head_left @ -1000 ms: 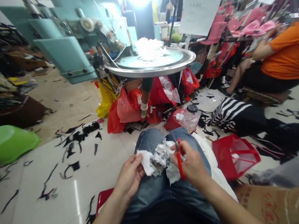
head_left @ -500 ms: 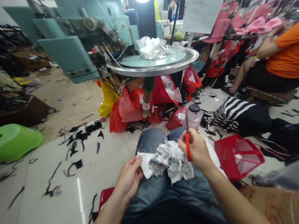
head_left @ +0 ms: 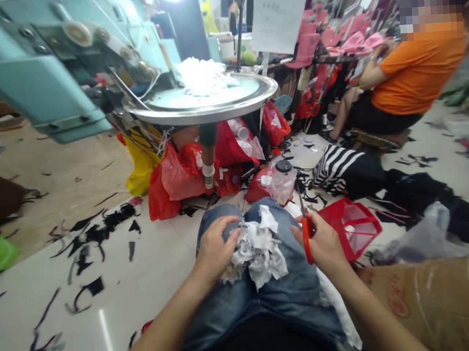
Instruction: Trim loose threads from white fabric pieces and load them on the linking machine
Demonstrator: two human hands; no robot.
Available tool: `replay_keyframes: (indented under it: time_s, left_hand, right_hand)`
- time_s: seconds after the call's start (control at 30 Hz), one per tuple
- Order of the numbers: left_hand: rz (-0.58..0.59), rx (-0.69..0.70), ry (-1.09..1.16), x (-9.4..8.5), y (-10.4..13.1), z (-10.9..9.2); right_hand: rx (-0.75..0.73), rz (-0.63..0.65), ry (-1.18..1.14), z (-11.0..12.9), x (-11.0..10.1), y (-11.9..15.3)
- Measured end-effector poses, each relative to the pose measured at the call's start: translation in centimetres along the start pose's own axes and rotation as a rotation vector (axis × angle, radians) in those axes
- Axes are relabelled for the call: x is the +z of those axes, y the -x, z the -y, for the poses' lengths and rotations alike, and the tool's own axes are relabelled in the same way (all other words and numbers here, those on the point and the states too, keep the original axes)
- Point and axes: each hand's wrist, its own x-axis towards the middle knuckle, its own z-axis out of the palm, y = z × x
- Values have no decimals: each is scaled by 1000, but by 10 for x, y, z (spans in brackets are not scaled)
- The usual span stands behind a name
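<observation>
On my lap, over the blue jeans (head_left: 288, 267), lies a crumpled bunch of white cloth pieces (head_left: 263, 250). My left hand (head_left: 215, 248) is at the bunch's left side, its fingers curled onto the cloth; the fingertips are partly hidden among the folds. To the right of the bunch, my right hand (head_left: 321, 241) is closed around orange-handled scissors (head_left: 307, 240), blades pointing up and away from me. The scissors are apart from the cloth.
Ahead stands a teal sewing machine (head_left: 63, 96) beside a round metal-rimmed table (head_left: 249, 98) bearing a white cloth heap (head_left: 204, 76). Red bags (head_left: 182, 170) hang underneath. A person in orange (head_left: 419, 74) sits at right. A cardboard box (head_left: 428, 301) and red basket (head_left: 353, 229) are near my right.
My view has turned right. My left hand has moved from the cloth's outstretched left edge up onto the bunch, which is now more gathered. The scissors have shifted away to the right of the cloth.
</observation>
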Motion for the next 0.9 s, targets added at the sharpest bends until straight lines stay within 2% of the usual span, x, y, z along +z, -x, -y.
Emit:
replay_keyframes:
  time_s: [0.1,0.17,0.23,0.27,0.37,0.4,0.47,0.53,0.6,0.7,0.8,0.9]
  left_hand:
    - [346,299,-113,27,-59,-13]
    - [579,375,-224,44,-95,-19]
    - [681,374,-281,50,-120,-23]
    - [691,362,-294,47,-126,-24]
    - [650,321,-322,17,-123,-26]
    - [617,307,-333,3,-116,-25]
    - [494,261,-355,-25,-98,-21]
    - [331,190,-373,-47,-77,-15]
    - [174,130,-380,-59,-57,-8]
    - [10,93,-370,-68,-33,-3]
    - [-60,74,-362,-73,-17,-5]
    - [-92,74,-355,-78,-8,-10]
  right_hand:
    - [12,3,-49,-4,0,0]
    - [-6,11,-88,-8,1,3]
    - [-4,27,-120,-15,-3,8]
    - [15,29,-144,-19,-7,11]
    - [90,113,-279,-28,-23,23]
    - [101,194,-357,-28,-27,28]
    - [98,450,-570,-24,-26,42]
    - [131,738,-813,-15,-11,57]
    - [240,979,-993,-4,13,70]
    - [432,1267,-1069,13,48,81]
    - [528,1396,-1054,28,65,80]
    - [547,1359,-1005,39,68,71]
